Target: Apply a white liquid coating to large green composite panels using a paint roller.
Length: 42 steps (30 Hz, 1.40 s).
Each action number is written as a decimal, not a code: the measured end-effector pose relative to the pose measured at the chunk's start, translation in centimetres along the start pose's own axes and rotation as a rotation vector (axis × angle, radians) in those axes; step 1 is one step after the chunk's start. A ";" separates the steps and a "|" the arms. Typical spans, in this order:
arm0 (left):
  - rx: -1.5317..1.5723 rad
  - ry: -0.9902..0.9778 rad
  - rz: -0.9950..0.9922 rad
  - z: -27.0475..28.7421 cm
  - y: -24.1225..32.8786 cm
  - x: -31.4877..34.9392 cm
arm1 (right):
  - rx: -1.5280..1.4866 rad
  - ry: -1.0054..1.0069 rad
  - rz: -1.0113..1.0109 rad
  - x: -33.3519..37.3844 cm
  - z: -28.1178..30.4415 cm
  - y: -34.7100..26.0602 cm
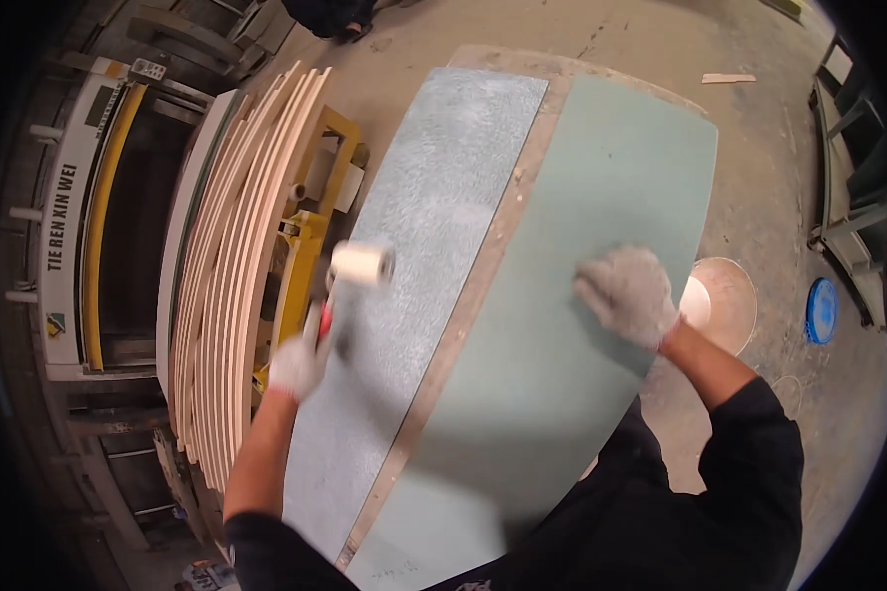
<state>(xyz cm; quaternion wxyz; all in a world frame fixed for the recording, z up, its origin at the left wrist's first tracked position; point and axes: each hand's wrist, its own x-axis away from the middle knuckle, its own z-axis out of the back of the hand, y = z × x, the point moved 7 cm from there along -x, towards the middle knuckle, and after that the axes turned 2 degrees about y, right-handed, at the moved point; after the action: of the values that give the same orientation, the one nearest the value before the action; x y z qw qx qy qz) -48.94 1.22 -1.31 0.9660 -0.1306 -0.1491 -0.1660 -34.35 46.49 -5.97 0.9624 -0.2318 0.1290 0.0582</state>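
Observation:
My left hand [299,368], in a pale work glove, is closed round the red handle of a paint roller [360,264]. The roller's cream sleeve is over the left panel [443,167], which has a wet-looking, streaky whitish-blue coating. Beside that panel lies a plain green panel [601,187], with a bare strip between the two. My right hand [629,294], gloved too, is over the green panel's right side with its fingers curled together. What those fingers hold, if anything, is hidden.
At the left, long wooden strips and boards [237,286] stand stacked by a yellow frame [301,271] and a machine [74,217]. A pale bucket [727,300] stands right of the panels, a blue lid [821,310] beyond it. A metal rack [848,187] is far right.

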 end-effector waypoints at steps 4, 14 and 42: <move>0.170 0.144 0.015 7.5 10.4 -21.5 | -0.116 -0.010 0.024 -1.6 0.1 0.6; 0.023 -0.024 -0.051 7.3 9.0 -20.5 | -0.397 -0.033 0.110 -3.5 1.6 5.7; -0.031 -0.051 -0.161 10.7 24.4 -19.7 | -0.391 -0.171 0.100 -3.0 0.9 6.1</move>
<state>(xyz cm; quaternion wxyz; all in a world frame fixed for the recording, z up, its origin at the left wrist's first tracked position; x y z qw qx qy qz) -60.56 32.20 -2.93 0.9432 -0.1374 -0.1812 -0.2421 -38.09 52.13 -6.98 0.9024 -0.4017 0.0445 0.1493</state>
